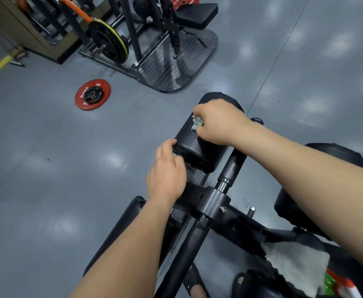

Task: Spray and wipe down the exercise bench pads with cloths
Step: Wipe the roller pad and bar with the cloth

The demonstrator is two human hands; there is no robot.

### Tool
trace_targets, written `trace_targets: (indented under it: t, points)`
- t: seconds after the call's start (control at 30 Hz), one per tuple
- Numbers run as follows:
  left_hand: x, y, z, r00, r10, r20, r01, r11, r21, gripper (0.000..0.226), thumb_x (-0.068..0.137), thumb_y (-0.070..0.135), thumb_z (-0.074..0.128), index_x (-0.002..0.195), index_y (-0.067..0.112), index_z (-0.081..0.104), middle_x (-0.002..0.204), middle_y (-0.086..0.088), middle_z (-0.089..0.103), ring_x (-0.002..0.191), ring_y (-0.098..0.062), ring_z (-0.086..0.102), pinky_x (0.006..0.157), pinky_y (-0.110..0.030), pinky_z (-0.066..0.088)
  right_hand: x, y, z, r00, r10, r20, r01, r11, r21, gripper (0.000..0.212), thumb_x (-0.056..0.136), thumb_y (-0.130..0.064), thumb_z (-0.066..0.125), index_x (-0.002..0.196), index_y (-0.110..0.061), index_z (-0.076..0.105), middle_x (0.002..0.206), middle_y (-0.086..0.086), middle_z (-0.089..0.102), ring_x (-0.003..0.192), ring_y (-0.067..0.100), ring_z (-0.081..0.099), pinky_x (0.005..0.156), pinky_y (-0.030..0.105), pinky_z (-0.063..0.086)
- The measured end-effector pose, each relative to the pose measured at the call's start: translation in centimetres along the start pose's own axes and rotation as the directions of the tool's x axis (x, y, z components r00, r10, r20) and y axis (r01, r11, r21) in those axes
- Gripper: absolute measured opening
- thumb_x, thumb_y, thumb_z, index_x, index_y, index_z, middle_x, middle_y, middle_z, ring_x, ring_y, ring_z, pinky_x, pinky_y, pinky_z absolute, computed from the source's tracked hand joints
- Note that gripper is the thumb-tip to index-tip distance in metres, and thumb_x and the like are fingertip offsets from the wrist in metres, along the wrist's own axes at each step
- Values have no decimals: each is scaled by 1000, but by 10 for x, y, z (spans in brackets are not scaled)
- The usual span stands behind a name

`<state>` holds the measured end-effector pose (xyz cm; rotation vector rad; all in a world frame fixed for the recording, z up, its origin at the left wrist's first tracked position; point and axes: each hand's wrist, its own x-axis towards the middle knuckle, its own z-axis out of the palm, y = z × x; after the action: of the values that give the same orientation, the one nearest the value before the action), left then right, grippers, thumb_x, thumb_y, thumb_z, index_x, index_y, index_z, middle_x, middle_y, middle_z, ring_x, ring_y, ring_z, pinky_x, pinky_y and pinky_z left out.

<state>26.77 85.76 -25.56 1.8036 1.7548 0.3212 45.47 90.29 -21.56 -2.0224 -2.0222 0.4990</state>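
Observation:
A black roller pad [200, 147] of the exercise bench sits at the centre of the head view. My right hand [217, 122] grips a small grey cloth [197, 123] and presses it on the top of that pad. At the pad's near left end, my left hand [167, 171] holds on with curled fingers. A second grey cloth [294, 263] lies on the bench at the lower right, next to something red and green [335, 284] that is only partly visible. More black pads show at the right [337, 155] and lower left [120, 229].
The bench's black metal frame [215, 203] runs under my arms. A red weight plate [92, 94] lies on the grey floor to the left. A machine with a tread footplate [176, 61] and a loaded barbell plate [108, 40] stands behind.

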Motion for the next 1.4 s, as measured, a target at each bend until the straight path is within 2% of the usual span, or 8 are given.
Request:
trace_targets:
  t: [0.2, 0.53, 0.73, 0.87, 0.97, 1.13, 1.23, 1.4]
  points:
    - [1, 0, 2, 1000, 1, -11, -1, 1000, 1, 35, 102, 35, 34, 137, 40, 38, 142, 14, 45, 95, -19, 57, 84, -37, 39, 19, 42, -23, 959, 273, -72, -275, 961, -21, 27, 91, -29, 57, 117, -26, 59, 117, 8, 64, 110, 34, 59, 76, 35, 42]
    - [3, 0, 3, 1000, -5, -18, 5, 1000, 13, 38, 101, 46, 38, 138, 41, 37, 146, 15, 44, 102, -21, 62, 85, -38, 42, 3, 33, -24, 984, -36, 173, 44, 998, -43, 32, 86, -27, 69, 116, -26, 61, 108, 2, 61, 95, 21, 52, 79, 30, 40]
    - [5, -2, 4, 1000, 0, -23, 0, 1000, 8, 38, 100, 45, 39, 138, 41, 37, 146, 15, 45, 102, -20, 62, 88, -39, 44, 6, 35, -52, 965, 131, 226, -220, 875, 431, 20, 98, -34, 56, 109, -17, 61, 93, 4, 72, 59, 13, 67, 59, 24, 56]
    - [5, -3, 4, 1000, -2, -23, 2, 1000, 8, 39, 99, 45, 39, 138, 42, 36, 145, 14, 45, 101, -21, 62, 92, -42, 47, 20, 53, -47, 920, 370, 130, -387, 911, 143, 27, 100, -30, 42, 124, -21, 52, 116, 11, 60, 63, 23, 62, 72, 30, 50]
    - [5, -3, 4, 1000, 1, -20, -1, 1000, 7, 39, 97, 46, 40, 137, 43, 36, 143, 16, 46, 100, -20, 63, 93, -44, 48, 22, 54, -44, 953, 302, 0, -300, 948, 108, 35, 98, -22, 45, 132, -27, 53, 128, 12, 44, 80, 29, 56, 83, 31, 41]
    - [5, -4, 4, 1000, -1, -19, 1, 1000, 4, 40, 95, 46, 41, 135, 44, 36, 139, 16, 47, 97, -19, 63, 90, -42, 49, 18, 48, -39, 986, 166, 13, -166, 983, 73, 33, 94, -25, 53, 123, -17, 68, 85, -3, 56, 97, 21, 52, 80, 26, 38]
    - [5, -4, 4, 1000, 1, -20, -1, 1000, 2, 40, 95, 46, 41, 135, 44, 36, 136, 16, 49, 95, -19, 63, 89, -43, 50, 23, 49, -33, 988, 152, -12, -152, 988, 18, 37, 93, -34, 59, 125, -16, 64, 108, 8, 66, 115, 28, 54, 89, 30, 40]
    - [5, -3, 4, 1000, -5, -16, 5, 1000, 6, 43, 94, 46, 40, 137, 43, 36, 135, 16, 49, 97, -19, 63, 90, -44, 50, 19, 25, -20, 996, 89, 13, -89, 996, -8, 23, 89, -28, 59, 110, -21, 66, 104, 5, 71, 101, 24, 66, 83, 28, 48]
